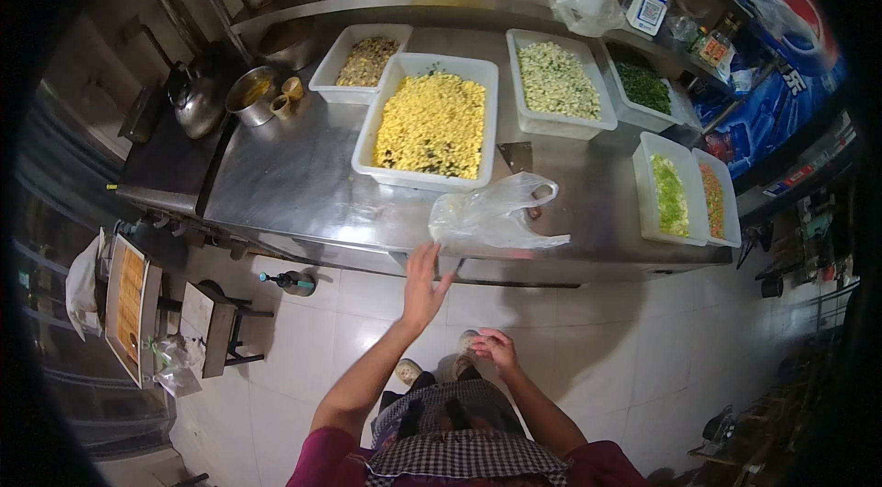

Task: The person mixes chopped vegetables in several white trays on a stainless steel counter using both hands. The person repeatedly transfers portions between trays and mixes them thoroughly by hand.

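Note:
My left hand [422,286] reaches toward the counter's front edge with fingers apart and nothing in it. Just past its fingertips a clear plastic bag [493,215] lies crumpled on the stainless steel counter [289,184]. Whether the fingertips touch the counter edge, I cannot tell. My right hand [497,349] hangs lower, in front of my body, with bent fingers and no object visible in it. Behind the bag stands a white plastic tub [365,155] heaped with crumbled yellow food [434,118], perhaps egg, with dark green bits showing at its edges.
More tubs hold brown chopped filling [368,60], pale green-white dice [557,80], dark chopped greens [641,87], light green shreds [668,197] and orange bits [713,201]. A kettle [195,104] and metal pot [253,97] stand left. A spray bottle [296,282] and stool [207,328] occupy the floor.

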A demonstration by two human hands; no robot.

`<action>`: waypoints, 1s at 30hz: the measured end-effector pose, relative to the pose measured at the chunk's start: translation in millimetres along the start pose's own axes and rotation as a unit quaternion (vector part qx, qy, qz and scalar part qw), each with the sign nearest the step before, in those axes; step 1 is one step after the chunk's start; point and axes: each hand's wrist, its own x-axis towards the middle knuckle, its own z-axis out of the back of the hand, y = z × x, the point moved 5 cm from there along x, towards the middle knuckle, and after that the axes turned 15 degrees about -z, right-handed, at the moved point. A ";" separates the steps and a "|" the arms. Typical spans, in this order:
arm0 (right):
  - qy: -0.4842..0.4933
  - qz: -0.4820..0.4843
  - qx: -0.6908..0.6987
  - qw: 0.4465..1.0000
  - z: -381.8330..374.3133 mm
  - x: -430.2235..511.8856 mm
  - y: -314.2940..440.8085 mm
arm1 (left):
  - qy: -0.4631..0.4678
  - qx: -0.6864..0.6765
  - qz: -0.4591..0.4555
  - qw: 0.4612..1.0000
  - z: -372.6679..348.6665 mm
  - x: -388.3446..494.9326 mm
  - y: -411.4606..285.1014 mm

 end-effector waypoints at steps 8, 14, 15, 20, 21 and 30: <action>-0.042 0.100 -0.071 0.992 56.3 -25.0 93.8 | 0.228 0.192 0.017 0.954 -90.9 87.3 24.0; -0.008 0.143 -0.026 0.989 54.2 -26.4 125.0 | 0.063 0.090 0.023 0.994 -17.8 36.1 26.4; -0.007 0.145 -0.030 0.989 48.7 -24.5 128.8 | 0.041 0.090 0.030 0.995 5.9 23.2 30.0; 0.029 0.193 -0.103 0.975 -1.1 -10.7 157.5 | -0.208 0.074 0.167 0.961 125.1 -43.5 91.0; 0.031 0.215 -0.147 0.965 -16.1 -8.4 163.8 | -0.277 0.005 0.260 0.925 142.0 -60.3 114.4; 0.125 0.218 -0.120 0.960 -144.3 27.2 231.5 | -0.246 0.139 0.273 0.920 209.2 -36.0 252.3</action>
